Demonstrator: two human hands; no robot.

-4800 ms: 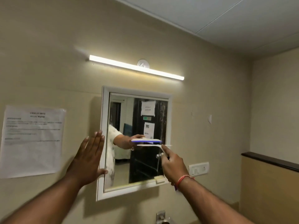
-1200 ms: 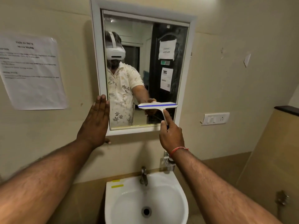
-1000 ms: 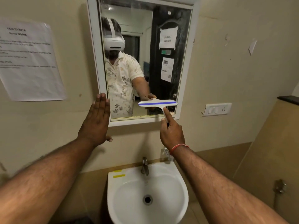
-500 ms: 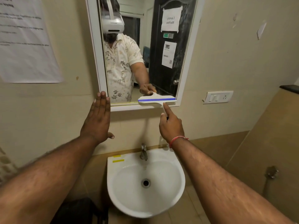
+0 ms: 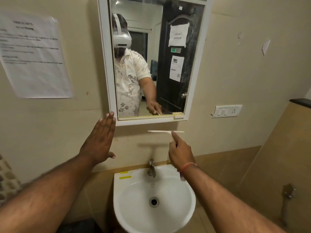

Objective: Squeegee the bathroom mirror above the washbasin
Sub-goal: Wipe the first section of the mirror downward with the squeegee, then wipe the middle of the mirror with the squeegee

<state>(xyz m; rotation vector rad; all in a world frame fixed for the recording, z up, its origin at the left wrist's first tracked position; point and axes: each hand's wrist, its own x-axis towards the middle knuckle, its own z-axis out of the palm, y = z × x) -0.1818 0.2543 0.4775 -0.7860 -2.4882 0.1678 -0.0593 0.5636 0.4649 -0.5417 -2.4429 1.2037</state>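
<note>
The white-framed mirror [image 5: 198, 61] hangs on the beige wall above the white washbasin [image 5: 188, 197]. My right hand [image 5: 180, 153] is shut on the handle of a white squeegee [image 5: 165, 131], index finger stretched along it. The blade is level and edge-on, below the mirror's bottom frame and off the glass, above the tap [image 5: 151, 168]. My left hand [image 5: 99, 140] is flat and open, fingers together, against the wall beside the mirror's lower left corner, holding nothing.
A printed paper notice [image 5: 33, 58] is stuck to the wall at left. A switch and socket plate [image 5: 227, 111] sits right of the mirror. A dark-topped partition [image 5: 299, 102] stands at far right, with a wall valve [image 5: 289, 192] low down.
The squeegee has slid down the right side of the glass, past the bottom frame, and now hangs off the mirror above the tap. My left hand stayed by the lower left corner.
</note>
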